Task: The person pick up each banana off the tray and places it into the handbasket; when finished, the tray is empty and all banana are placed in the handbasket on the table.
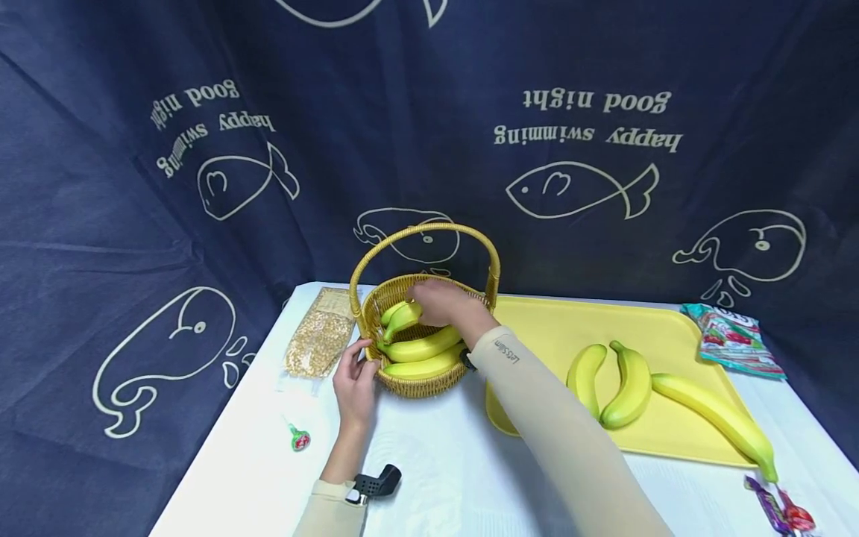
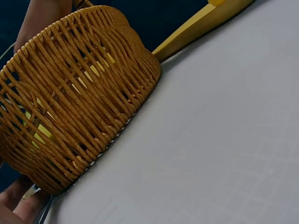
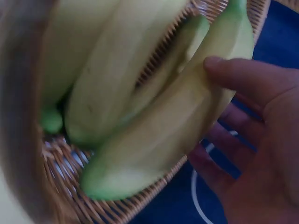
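Note:
A wicker basket point(image 1: 411, 388) with a tall arched handle stands on the table with several bananas point(image 1: 423, 365) inside. My right hand point(image 1: 443, 302) reaches over its rim and grips a banana point(image 3: 149, 135) lying along the far side. In the right wrist view the thumb lies on the near face of that banana, and the other fingers are partly hidden behind it. My left hand point(image 1: 356, 384) holds the left side of the basket near the foot of its handle. Two of its fingers point(image 2: 30, 205) show low beside the wicker in the left wrist view.
Right of the basket is a yellow tray point(image 1: 537, 321) bearing two bananas point(image 1: 627, 384), with a third banana point(image 1: 714, 418) across its edge. A snack bag point(image 1: 734, 339), wrapped candies point(image 1: 781, 511), a lollipop point(image 1: 299, 438) and a bag of grains point(image 1: 318, 335) lie around.

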`<state>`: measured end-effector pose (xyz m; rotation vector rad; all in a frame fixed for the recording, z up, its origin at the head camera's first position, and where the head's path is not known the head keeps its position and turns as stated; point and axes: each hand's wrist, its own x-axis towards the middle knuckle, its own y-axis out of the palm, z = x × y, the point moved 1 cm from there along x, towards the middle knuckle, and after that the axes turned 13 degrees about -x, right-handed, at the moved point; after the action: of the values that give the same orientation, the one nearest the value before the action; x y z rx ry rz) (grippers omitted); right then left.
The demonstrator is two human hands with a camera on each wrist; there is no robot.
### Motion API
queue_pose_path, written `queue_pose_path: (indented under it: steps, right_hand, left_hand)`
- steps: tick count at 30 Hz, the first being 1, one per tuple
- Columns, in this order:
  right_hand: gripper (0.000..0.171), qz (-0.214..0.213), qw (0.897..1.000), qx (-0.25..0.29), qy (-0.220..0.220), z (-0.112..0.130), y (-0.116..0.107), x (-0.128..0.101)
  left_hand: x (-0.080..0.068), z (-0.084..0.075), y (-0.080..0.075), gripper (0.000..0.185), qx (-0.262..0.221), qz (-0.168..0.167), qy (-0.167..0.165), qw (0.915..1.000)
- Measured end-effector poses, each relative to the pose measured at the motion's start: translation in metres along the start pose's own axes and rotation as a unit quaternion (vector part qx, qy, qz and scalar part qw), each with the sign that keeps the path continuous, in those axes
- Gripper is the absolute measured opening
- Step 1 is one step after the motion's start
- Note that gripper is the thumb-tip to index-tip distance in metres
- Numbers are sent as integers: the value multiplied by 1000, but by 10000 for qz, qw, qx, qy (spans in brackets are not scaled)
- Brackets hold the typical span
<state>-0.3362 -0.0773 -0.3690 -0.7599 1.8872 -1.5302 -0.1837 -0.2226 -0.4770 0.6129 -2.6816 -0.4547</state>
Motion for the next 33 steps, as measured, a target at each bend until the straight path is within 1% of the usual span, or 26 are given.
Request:
queue_pose_path:
  steps: [3,5,8,11,14,15,18,19,21,25,28,31,32,33]
  right_hand:
    - [39,139,9998,114,35,6,2,5]
    - [37,266,9994,217,103,10,2,7]
    - [37,392,9984,333,215,14,0,8]
    - [38,497,9978,341,262,16,-1,9]
    - [36,595,9975,247,282,17,0,10]
    - [32,620,9975,205,279,18,0,10]
    - [18,672,9973,32,301,18,2,12]
    - [17,671,9973,-13,305,18,3,13]
    - [20,630,9976,-113,260,20,5,16]
    - [29,590,9978,-199,222,24,7,20]
    - [29,615,9978,-157,211,25,8,22]
    - [16,625,9979,70,169,22,6,20]
    - [16,627,9978,165,147,20,4,18]
    - [21,601,9979,227,119,17,2,16]
  left_hand:
    - [-1,-10,3,39,89,37,44,9999]
    - [-2,-11,3,39,82,17,48,10000]
    - [-1,-10,2,39,81,-3,142,9999]
    - [2,0,-2,39,-37,-11,166,9999]
    - [4,12,-5,39,-23,-52,189,9998]
    - [5,16,-6,39,-10,-80,202,9998]
    - [5,19,-4,38,-11,-107,225,9997]
    - [5,19,-4,38,-59,-103,218,9997]
    - [3,17,-4,38,-106,-42,185,9998]
    - [-2,3,1,38,-15,117,141,9998]
    - [-4,-7,5,39,81,122,113,9998]
    - [-4,-10,5,39,11,71,88,9999]
    - [-2,-7,4,39,23,34,116,9999]
    - [0,-3,1,39,31,2,162,9999]
